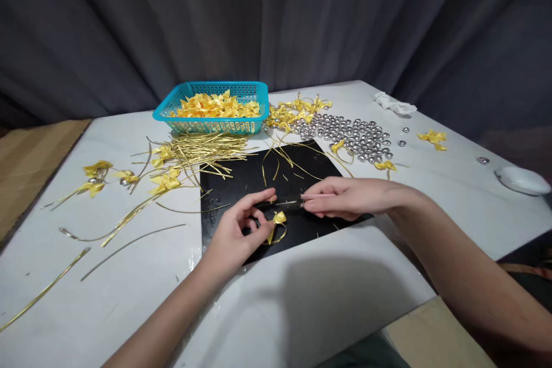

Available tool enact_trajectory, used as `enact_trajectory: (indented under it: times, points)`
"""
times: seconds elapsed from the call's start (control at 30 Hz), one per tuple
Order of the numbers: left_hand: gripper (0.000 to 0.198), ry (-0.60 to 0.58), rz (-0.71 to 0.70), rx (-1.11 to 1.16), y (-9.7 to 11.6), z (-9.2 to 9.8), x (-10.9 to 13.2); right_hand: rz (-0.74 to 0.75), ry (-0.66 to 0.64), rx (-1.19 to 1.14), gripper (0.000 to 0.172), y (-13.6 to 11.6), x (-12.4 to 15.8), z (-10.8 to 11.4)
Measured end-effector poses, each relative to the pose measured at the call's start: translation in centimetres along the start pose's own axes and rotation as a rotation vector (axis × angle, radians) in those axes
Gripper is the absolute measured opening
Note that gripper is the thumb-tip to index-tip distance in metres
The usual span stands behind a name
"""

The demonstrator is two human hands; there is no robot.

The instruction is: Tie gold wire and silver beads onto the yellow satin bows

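My left hand [241,227] is closed, its thumb and curled fingers on a small yellow ribbon bow [280,218] with a loop of gold cord. The index finger stretches out above the bow. Opposite it, my right hand [340,196] grips a thin tool with a pinkish handle and a narrow metal tip [287,203]; its exact kind is unclear. That tip points left, toward the left fingertips. Both hands are over a black mat [235,184] strewn with short bits of cord.
A turquoise basket [211,121] full of yellow bows stands at the back. Before it lies a pile of gold cords [207,149]. Silver heart-shaped pieces [362,135] cover the back right. A crumpled white tissue [394,104] and a white computer mouse [522,180] lie on the right.
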State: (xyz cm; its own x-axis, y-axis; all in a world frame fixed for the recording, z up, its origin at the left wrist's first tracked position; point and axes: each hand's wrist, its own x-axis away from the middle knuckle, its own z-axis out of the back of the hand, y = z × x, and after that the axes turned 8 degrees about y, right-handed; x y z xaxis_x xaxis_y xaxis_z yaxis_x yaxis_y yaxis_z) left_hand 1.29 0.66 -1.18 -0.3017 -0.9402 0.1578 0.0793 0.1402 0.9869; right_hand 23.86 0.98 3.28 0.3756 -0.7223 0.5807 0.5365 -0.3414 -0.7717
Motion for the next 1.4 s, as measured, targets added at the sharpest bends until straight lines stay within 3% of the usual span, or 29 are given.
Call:
enact_trajectory:
  times: [0.17,0.27,0.37,0.47,0.63,0.7,0.83,0.97,1.03,1.1,1.17,1.23,1.3,1.4]
  points:
    - [0.055,0.032,0.016,0.093,-0.1,0.0,-0.1,0.064,0.485,0.526,0.031,0.4,0.3,1.2]
    - [0.052,0.049,0.018,0.115,0.0,0.0,-0.1,0.127,0.619,0.776,0.020,0.9,-0.4,0.9]
    - [0.044,0.062,0.026,0.134,0.1,0.1,0.0,0.288,0.604,0.741,0.022,1.1,-0.9,0.4]
    - [0.034,0.069,0.024,0.166,0.1,0.1,-0.1,0.388,0.571,0.488,0.035,0.8,-1.1,-0.5]
    - [0.026,0.104,-0.021,0.215,0.0,0.1,-0.2,0.211,0.156,0.025,0.037,0.0,-1.8,-3.0]
    - [0.025,0.119,-0.030,0.206,-0.1,0.2,-0.2,0.169,0.088,-0.123,0.038,-0.1,-2.2,-3.8]
    - [0.023,0.150,-0.050,0.154,-0.2,0.2,-0.2,0.243,0.203,-0.311,0.040,0.1,-2.7,-4.3]
    - [0.024,0.202,-0.097,0.056,-0.4,-0.1,0.0,0.328,0.233,-0.378,0.034,0.1,-2.7,-4.2]
    - [0.032,0.326,-0.180,0.071,-0.4,-0.1,0.2,0.352,0.260,-0.419,0.032,0.1,-2.7,-4.3]
    - [0.037,0.532,-0.294,0.131,-0.3,0.0,0.5,0.366,0.305,-0.462,0.031,0.1,-2.8,-4.5]
    - [0.024,0.661,-0.355,0.130,-0.1,0.3,0.6,0.369,0.343,-0.486,0.031,0.2,-3.0,-4.6]
    - [0.019,0.598,-0.310,0.039,0.1,0.5,0.7,0.367,0.362,-0.488,0.030,0.4,-3.1,-4.7]
    - [0.029,0.433,-0.192,-0.066,0.2,0.4,0.7,0.361,0.373,-0.478,0.031,0.5,-3.2,-4.8]
    - [0.027,0.246,-0.062,-0.154,0.2,-0.1,0.6,0.361,0.384,-0.457,0.032,0.5,-3.3,-4.9]
